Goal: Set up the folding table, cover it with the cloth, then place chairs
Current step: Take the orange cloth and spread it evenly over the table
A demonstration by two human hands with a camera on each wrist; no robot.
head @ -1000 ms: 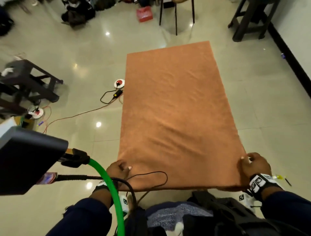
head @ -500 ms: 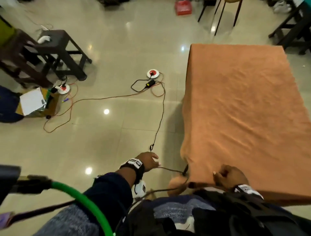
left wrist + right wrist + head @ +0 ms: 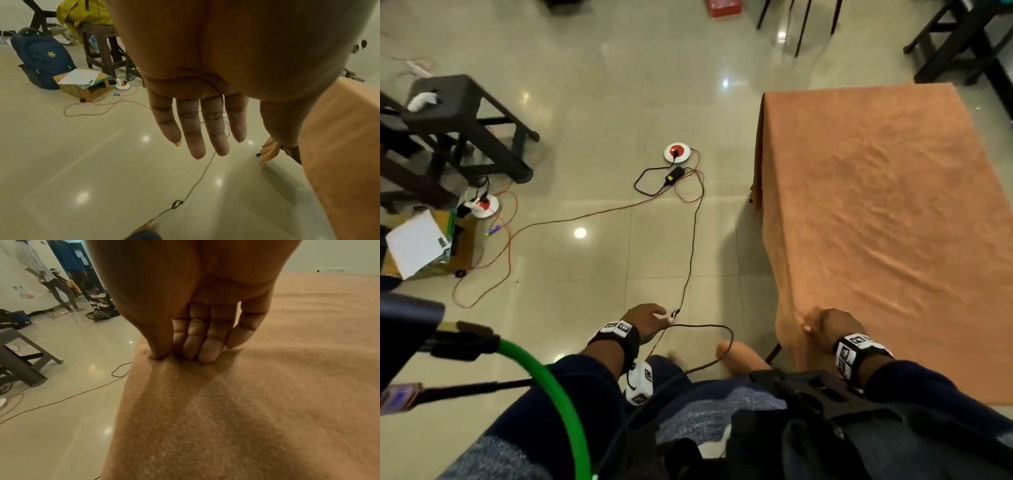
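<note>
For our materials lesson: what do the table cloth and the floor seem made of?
Cloth: probably soft napped fabric, fleece-like; matte, fuzzy, puckers under the right hand. Floor: likely glazed tile; glossy, with grout lines and mirrored light spots.

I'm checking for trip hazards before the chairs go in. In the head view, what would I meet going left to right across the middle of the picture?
white paper sheet → round socket with white plugs → round socket with the red centre → orange cloth
</note>
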